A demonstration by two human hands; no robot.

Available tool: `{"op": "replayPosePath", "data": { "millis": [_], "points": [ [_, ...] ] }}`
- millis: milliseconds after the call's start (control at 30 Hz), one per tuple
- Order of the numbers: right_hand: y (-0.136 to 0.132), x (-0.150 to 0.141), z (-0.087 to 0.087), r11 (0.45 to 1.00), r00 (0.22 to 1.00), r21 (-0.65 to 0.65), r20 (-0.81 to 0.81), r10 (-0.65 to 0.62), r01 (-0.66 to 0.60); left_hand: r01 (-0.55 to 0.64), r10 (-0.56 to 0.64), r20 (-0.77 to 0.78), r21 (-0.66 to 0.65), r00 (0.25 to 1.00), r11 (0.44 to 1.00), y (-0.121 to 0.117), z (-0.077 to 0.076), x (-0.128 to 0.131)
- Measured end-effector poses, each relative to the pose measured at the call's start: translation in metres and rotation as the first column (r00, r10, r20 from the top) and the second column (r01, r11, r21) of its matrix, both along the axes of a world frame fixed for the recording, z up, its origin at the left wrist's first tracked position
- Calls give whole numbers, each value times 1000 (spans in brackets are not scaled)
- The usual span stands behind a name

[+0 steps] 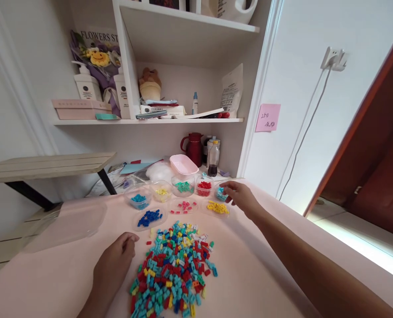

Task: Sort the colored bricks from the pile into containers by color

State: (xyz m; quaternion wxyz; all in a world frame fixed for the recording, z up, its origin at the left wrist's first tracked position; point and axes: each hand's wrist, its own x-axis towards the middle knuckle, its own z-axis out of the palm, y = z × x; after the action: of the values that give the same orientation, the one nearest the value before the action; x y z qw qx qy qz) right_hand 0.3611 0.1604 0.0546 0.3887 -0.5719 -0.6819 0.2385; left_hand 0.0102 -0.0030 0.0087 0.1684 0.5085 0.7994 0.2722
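While the right hand point(241, 197) is held over the right edge of the small tub of light blue bricks point(221, 193), its fingers are bent; cannot tell whether the fingertips are apart or pinching a brick. Left hand point(116, 255) at the pink tabletop point(249, 274), left of the mixed brick pile point(176, 265), fingers curled inward; contents, if any, hidden. Pile: loose, multicolored, in front of the sorted containers. Single red brick point(149, 243) lies just beside it, near the left hand. Back row, left to right from the light blue tub's far neighbor: blue bricks point(139, 199), pale yellow bricks point(162, 191), green bricks point(183, 187), red bricks point(204, 188). Nearer row: dark blue bricks point(150, 217), pink bricks point(184, 206), yellow bricks point(218, 207). Farther out: clear tray point(95, 227) at left; empty pink basin point(184, 165), dark red jug point(194, 150) and yellow-capped bottle point(213, 159) behind the tubs; white shelf point(150, 121) above.
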Motion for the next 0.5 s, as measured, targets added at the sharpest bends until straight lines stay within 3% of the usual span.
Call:
{"op": "replayPosePath", "data": {
  "millis": [100, 167, 333, 500],
  "points": [
    [-25, -14, -21, 956, 959, -135, -152, 241, -262, -1, 1, -8, -7, 1000, 1000, 0, 1, 1],
    [-37, -20, -32, 909, 925, -183, -149, 350, -373, -4, 4, -11, 0, 1000, 1000, -1, 2, 2],
    [-50, -24, -37, 847, 851, -177, 76, 520, -502, -9, 9, -21, 11, 1000, 1000, -1, 3, 4],
    [-54, -22, -30, 833, 811, -157, 193, 552, -530, -14, 14, -36, -10, 999, 1000, -1, 2, 1]
  ]
}}
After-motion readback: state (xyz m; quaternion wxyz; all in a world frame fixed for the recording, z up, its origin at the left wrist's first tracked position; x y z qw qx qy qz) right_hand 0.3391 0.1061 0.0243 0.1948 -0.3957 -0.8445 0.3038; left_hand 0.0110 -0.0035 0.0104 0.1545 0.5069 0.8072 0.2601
